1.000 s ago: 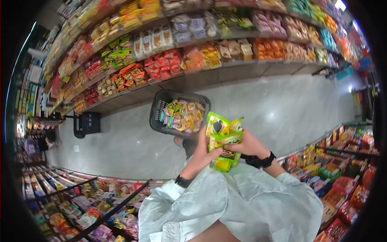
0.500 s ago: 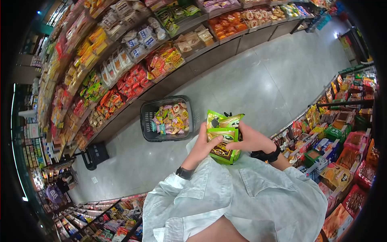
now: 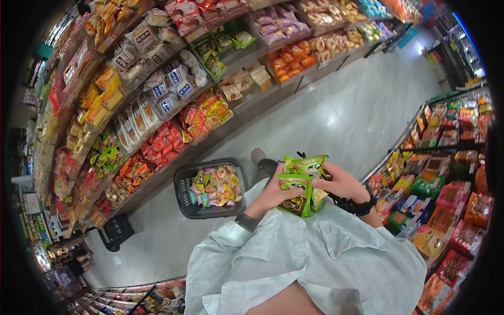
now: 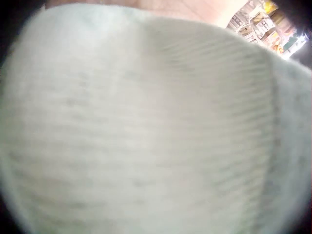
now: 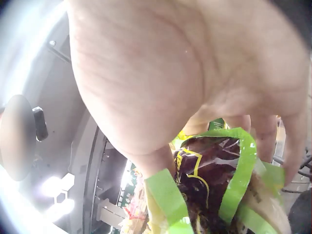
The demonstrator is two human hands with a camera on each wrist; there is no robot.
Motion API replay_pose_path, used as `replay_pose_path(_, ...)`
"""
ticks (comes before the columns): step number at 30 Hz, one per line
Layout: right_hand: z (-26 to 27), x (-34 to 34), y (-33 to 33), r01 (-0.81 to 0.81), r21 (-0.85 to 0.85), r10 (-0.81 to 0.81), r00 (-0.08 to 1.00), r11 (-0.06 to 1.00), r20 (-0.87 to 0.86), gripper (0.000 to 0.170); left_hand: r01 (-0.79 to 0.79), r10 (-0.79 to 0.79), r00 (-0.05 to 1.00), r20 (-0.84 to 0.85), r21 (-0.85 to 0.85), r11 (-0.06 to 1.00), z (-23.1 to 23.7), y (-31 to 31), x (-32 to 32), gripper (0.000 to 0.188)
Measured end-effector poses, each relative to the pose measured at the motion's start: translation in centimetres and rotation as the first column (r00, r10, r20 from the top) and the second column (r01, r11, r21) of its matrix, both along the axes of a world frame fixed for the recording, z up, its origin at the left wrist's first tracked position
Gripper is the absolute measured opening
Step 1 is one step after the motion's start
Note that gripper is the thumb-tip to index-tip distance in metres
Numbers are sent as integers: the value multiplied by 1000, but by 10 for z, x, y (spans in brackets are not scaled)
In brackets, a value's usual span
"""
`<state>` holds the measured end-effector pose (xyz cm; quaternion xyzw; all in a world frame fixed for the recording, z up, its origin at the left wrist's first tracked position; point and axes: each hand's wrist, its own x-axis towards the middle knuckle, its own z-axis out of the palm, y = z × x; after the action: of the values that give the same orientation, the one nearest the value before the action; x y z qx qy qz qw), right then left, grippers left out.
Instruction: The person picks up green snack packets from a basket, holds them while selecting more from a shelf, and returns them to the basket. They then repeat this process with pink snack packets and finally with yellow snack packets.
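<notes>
Several green snack packets (image 3: pixel 295 202) are held in front of the body in the head view. My left hand (image 3: pixel 274 193) grips them from the left, thumb across the front packet. From the right, my right hand (image 3: pixel 344 185) pinches the packets, its thumb near their middle. In the right wrist view the right hand (image 5: pixel 146 73) curls over a dark packet (image 5: pixel 209 170) with a green edge. A pale sleeve (image 4: pixel 146 126) fills most of the left wrist view and hides the left fingers there.
A black basket (image 3: pixel 183 202) holding small wrapped snacks stands on the grey floor (image 3: pixel 336 115), left of the hands. Another dark basket (image 3: pixel 116 232) is farther left. Curved shelves of packets (image 3: pixel 165 142) line the back, and a display of packaged food (image 3: pixel 441 210) stands at the right.
The head view has turned, so shelves and baskets appear shifted left and lower. Both hands still hold the green packets, which have spread and shifted a little between them. A shoe has come into view.
</notes>
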<state>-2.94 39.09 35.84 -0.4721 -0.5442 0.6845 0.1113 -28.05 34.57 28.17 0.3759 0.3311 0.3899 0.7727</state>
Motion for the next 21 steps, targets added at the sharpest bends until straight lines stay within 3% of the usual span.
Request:
replay_pose_path(2,12,-13,31,-48,98,46,999,994,22,49,8,-8,1000,16,26,1000,2,32,-11,68)
replay_pose_path(3,18,-26,43,32,130,-25,998,991,-55,44,10,-11,1000,21,38,999,2,47,-17,70)
replay_pose_path(7,17,-43,101,118,82,-118,993,990,-4,44,-63,63,998,29,11,998,-15,82,-33,68)
replay_pose_path(10,27,-66,141,210,169,-212,977,963,-8,48,-163,164,986,34,-19,986,-23,94,-51,63)
replay_pose_path(11,26,-78,152,303,151,-288,951,941,-113,58,-197,198,979,38,-25,980,-24,99,-57,61)
replay_pose_path(14,21,-90,191,154,311,-175,984,938,38,70,-308,310,951,20,-54,950,-29,111,-74,57)
replay_pose_path(18,8,-110,240,227,321,-250,968,919,31,62,-442,441,897,-26,-59,895,-35,132,-89,59)
replay_pose_path(19,13,-122,251,351,231,-340,936,908,-85,49,-467,463,884,-72,-71,881,-41,137,-91,61)
replay_pose_path(21,-8,-119,285,322,302,-289,946,897,-148,37,-499,490,864,-117,-68,864,-47,150,-98,59)
